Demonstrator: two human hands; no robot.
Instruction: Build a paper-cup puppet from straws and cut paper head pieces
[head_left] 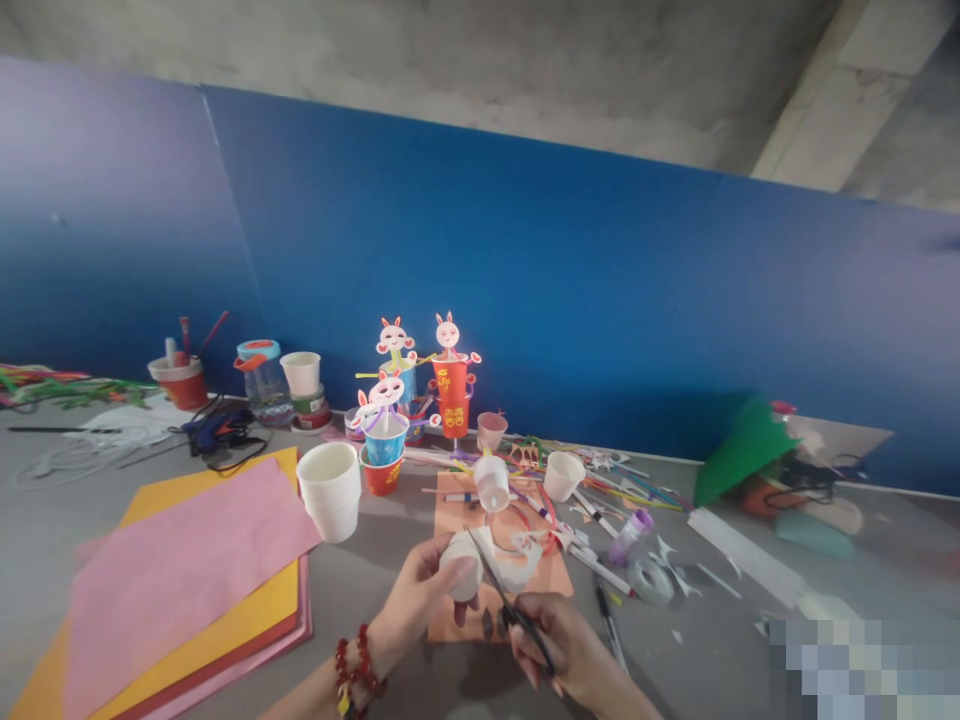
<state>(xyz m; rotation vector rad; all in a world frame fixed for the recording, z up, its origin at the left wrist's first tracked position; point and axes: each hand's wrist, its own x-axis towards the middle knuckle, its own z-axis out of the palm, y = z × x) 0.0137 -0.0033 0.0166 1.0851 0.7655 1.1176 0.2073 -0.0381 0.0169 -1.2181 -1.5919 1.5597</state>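
Observation:
My left hand (424, 588), with a red bead bracelet at the wrist, is closed around a small white paper cup (460, 566). In my right hand (553, 640) is a pair of scissors (501, 590) with dark handles. Its blades point up and left, close beside the cup's right side; I cannot tell whether they touch it. White cut paper (517, 566) lies just behind the blades on an orange sheet (450, 626). Another white cup (491, 484) rests on its side farther back on that sheet.
Stacked white cups (330, 492) and coloured paper sheets (195, 570) are on the left. Behind stand decorated cups (385, 440) with paper rabbit heads. Markers, a tape roll (651, 580), a white cup (563, 476) and paper scraps lie to the right. A blue panel (570, 300) borders the back.

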